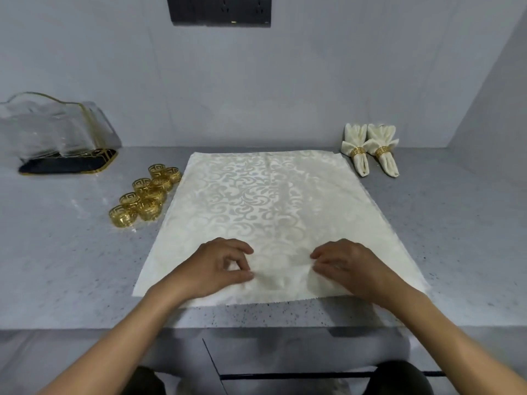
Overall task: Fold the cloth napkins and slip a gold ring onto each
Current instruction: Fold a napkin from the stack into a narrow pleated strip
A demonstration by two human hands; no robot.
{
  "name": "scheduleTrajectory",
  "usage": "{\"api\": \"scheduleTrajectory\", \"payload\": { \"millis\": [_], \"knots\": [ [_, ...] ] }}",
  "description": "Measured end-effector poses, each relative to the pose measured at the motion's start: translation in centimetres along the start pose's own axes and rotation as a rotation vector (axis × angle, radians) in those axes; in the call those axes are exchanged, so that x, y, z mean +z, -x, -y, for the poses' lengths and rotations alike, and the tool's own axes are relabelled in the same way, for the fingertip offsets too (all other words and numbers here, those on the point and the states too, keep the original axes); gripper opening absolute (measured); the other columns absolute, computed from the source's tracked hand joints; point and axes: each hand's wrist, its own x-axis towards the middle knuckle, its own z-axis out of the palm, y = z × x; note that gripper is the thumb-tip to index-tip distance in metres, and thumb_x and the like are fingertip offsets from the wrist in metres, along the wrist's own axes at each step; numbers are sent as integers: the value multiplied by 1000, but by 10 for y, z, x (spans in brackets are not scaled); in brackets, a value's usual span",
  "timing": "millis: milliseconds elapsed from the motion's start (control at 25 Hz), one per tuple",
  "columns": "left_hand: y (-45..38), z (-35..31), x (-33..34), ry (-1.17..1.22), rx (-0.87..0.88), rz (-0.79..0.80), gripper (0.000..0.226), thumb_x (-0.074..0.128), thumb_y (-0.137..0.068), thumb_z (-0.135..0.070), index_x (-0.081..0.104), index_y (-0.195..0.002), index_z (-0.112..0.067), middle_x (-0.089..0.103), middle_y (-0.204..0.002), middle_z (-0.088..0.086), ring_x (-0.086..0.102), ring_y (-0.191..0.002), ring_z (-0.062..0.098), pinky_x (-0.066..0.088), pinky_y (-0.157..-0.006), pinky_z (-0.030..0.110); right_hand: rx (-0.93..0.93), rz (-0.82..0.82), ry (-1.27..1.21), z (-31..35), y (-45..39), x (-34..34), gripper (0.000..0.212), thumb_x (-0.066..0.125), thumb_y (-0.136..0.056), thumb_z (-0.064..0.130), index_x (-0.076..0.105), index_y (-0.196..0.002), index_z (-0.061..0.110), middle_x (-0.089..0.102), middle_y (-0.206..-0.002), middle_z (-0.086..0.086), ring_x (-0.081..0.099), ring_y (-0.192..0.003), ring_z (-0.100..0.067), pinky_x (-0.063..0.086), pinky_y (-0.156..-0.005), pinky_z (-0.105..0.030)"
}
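A cream cloth napkin (265, 201) with a swirl pattern lies spread flat on the grey counter. My left hand (216, 266) rests on its near part, thumb and fingers curled and pinching the fabric. My right hand (348, 263) lies a little to the right, its fingers also pinching the cloth, which is slightly bunched between the two hands. Several gold rings (145, 195) sit in a cluster just left of the napkin. Two folded napkins (369, 149), each with a gold ring round it, lie at the back right.
A clear holder with gold trim on a dark base (62, 138) stands at the back left. The counter's front edge (256, 323) runs just below the napkin. A dark socket panel (219, 10) hangs on the wall.
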Motion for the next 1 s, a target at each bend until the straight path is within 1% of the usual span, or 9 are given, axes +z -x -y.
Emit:
{"api": "scheduleTrajectory", "payload": {
  "millis": [120,200,280,360,520,680,800,880,1000],
  "knots": [
    [-11,-9,-4,72,-24,-100,19,64,-94,-36,69,-81,-22,68,-79,-9,58,-70,3,45,-71,29,-8,41,205,22,8,-2,63,48,-82,74,59,-129,33,58,-121,25,55,-100,-3,47,-90,-31],
    [-11,-17,-5,-90,5,-195,27,53,-96,-47,57,-83,-23,60,-69,-1,50,-60,8,39,-62,32,-50,-71,410,26,14,4,49,70,-76,42,61,-121,26,72,-104,10,65,-80,-15,52,-71,-34],
    [-3,-29,0,-346,43,-150,38,51,-88,-67,47,-95,-31,60,-76,-9,53,-66,8,40,-61,31,65,-214,462,23,12,-1,35,78,-68,14,66,-101,21,72,-73,2,62,-56,-22,44,-53,-28],
    [6,-42,6,-609,42,-73,59,55,-78,-74,40,-120,-37,64,-96,-15,60,-81,11,43,-68,30,253,-311,344,23,5,-18,29,68,-70,2,67,-93,20,67,-68,4,57,-57,-23,32,-53,-27],
    [5,-48,-11,-861,-82,-167,37,53,-86,-24,44,-121,-28,64,-90,-4,59,-77,21,32,-60,32,293,-316,279,25,-13,-51,32,58,-74,2,67,-96,24,67,-77,3,57,-68,-24,35,-55,-29],
    [18,-23,-62,-767,-240,-51,12,54,-83,-20,61,-91,-26,61,-82,-9,59,-77,17,41,-58,31,350,183,390,-4,-7,-79,20,53,-86,8,64,-86,25,68,-85,5,60,-76,-20,46,-64,-35],
    [41,-19,-96,-375,-258,351,7,63,-87,-22,69,-85,-20,67,-79,-9,62,-74,11,48,-70,33,403,671,159,-4,21,-100,31,53,-92,15,48,-63,23,50,-65,8,45,-62,-11,36,-60,-29],
    [55,-23,-108,-186,-308,583,11,66,-87,-25,72,-88,-15,68,-83,-5,63,-79,11,46,-76,31,412,789,-30,-2,34,-116,31,61,-87,19,45,-60,22,40,-63,5,36,-60,-13,29,-59,-30],
    [56,-23,-115,-107,-335,593,7,69,-91,-19,76,-91,-18,76,-96,0,70,-93,15,51,-89,33,416,799,-161,-6,29,-130,18,71,-87,22,65,-72,15,60,-69,8,54,-64,-14,43,-65,-28]
  ]
}}
